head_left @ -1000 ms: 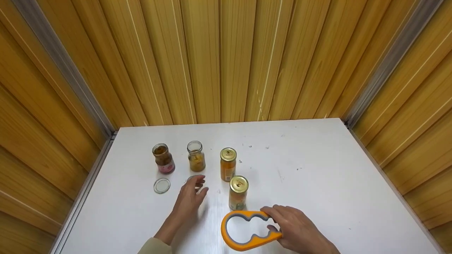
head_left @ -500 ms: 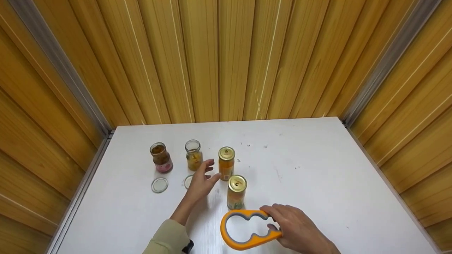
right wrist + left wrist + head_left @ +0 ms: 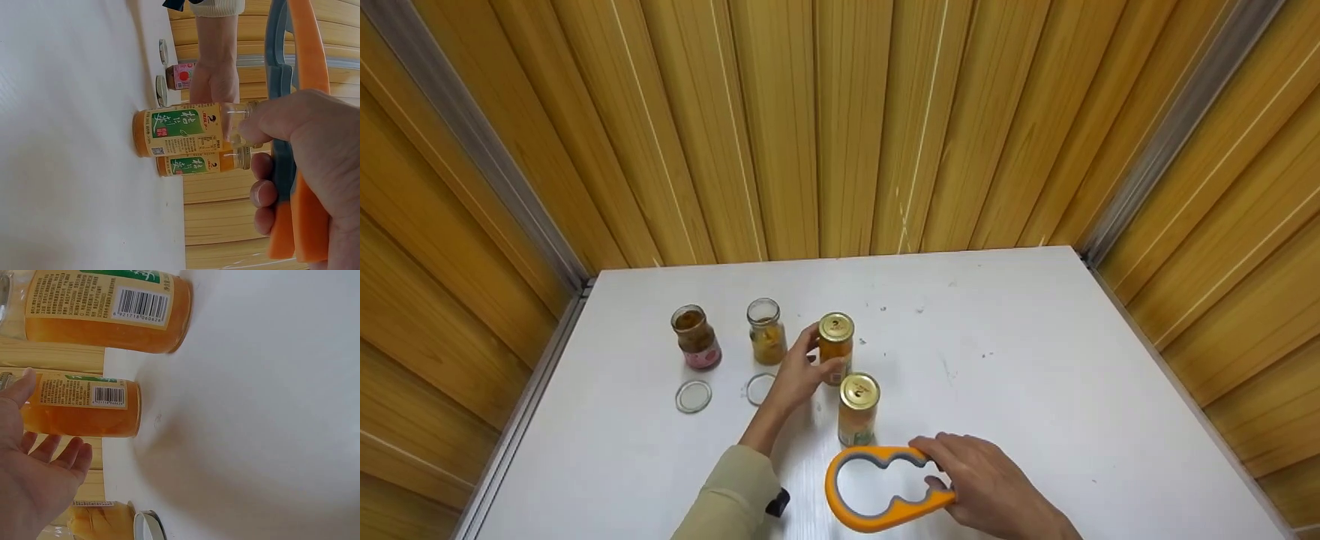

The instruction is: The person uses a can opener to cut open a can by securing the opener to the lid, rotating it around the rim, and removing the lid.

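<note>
Two sealed jars with gold lids and orange contents stand upright: a far jar [image 3: 837, 327] and, a little nearer, a front jar [image 3: 858, 424]. My left hand [image 3: 795, 379] is at the far jar's left side. Its thumb lies across the front of that jar [image 3: 84, 417] in the left wrist view, while the fingers are spread loosely beside it; whether they touch the glass I cannot tell. My right hand [image 3: 990, 484] grips the handles of an orange and grey jar opener [image 3: 871, 523], held just in front of the front jar.
On the left stand two lidless jars, one with a pink label [image 3: 701, 352] and one with yellow pieces [image 3: 768, 346]. A loose lid [image 3: 694, 396] lies in front of one, another lid [image 3: 759, 388] before the other. Wood-patterned walls [image 3: 847, 150] enclose the white table [image 3: 997, 322].
My left hand has moved right and away from me, from above a loose lid to the far gold-lidded jar. The right hand and jar opener have stayed nearly still.
</note>
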Available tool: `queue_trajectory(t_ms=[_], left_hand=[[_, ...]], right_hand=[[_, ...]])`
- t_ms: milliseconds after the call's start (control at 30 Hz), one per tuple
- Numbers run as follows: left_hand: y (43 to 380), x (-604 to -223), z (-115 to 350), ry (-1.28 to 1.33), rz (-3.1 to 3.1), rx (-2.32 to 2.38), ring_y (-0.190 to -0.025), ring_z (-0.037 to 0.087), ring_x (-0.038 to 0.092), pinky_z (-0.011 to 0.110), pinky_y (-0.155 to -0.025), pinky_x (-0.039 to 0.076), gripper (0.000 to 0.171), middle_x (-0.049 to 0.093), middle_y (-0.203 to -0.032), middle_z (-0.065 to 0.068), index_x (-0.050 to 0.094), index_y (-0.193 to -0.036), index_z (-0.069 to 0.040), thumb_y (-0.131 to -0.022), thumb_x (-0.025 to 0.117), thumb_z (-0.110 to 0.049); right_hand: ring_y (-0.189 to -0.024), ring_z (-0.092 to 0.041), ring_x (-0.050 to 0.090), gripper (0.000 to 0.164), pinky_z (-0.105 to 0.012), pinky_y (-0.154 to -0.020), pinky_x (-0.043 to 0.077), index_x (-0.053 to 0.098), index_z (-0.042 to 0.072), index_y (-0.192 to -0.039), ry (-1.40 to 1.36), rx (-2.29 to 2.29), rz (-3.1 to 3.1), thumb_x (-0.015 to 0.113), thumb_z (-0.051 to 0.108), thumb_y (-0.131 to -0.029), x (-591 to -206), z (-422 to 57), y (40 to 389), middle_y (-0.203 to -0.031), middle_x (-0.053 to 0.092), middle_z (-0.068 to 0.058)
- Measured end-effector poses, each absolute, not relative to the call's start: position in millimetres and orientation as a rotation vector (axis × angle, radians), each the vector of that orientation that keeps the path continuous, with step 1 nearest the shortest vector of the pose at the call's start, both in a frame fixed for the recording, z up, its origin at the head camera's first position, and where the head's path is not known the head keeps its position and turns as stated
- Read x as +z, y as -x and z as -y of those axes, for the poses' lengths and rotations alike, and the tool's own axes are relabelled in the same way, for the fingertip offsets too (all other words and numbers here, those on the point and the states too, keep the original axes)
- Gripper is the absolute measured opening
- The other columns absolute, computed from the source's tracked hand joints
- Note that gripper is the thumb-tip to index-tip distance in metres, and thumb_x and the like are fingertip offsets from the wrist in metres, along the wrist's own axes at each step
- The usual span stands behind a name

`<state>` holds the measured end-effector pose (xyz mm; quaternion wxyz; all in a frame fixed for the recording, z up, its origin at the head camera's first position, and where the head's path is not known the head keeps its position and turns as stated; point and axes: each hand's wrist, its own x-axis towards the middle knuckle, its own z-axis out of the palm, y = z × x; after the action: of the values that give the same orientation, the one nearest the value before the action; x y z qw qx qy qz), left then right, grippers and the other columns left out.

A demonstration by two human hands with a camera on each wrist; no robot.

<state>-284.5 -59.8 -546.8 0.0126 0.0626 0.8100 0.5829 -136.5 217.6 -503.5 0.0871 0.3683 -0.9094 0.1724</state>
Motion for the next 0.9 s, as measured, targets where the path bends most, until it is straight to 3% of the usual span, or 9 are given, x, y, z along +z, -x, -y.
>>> queue_trajectory(t_ms=[567, 900], left_hand=[[289, -549, 66, -0.311, -2.497, 1.821, -0.115, 0.018, 0.049, 0.034, -0.097, 0.041, 0.066, 0.053, -0.127, 0.004, 0.038, -0.14, -0.015, -0.083, 0.07, -0.027], [278, -549, 82, -0.425, -2.526, 1.823, -0.111, 0.02, 0.052, 0.037, -0.094, 0.043, 0.063, 0.056, -0.12, 0.007, 0.041, -0.137, -0.013, -0.083, 0.07, -0.027]], right_hand=[[-0.067, -0.001, 0.047, 0.054, -0.021, -0.058, 0.045, 0.053, 0.027, -0.121, -1.076, 0.525, 2.739, 0.075, 0.013, -0.074, -504, -218, 135, -0.088, 0.057, 0.015], [-0.069, -0.002, 0.05, 0.054, -0.022, -0.058, 0.044, 0.053, 0.025, -0.12, -1.104, 0.525, 2.657, 0.073, 0.012, -0.072, -506, -220, 135, -0.087, 0.054, 0.015]])
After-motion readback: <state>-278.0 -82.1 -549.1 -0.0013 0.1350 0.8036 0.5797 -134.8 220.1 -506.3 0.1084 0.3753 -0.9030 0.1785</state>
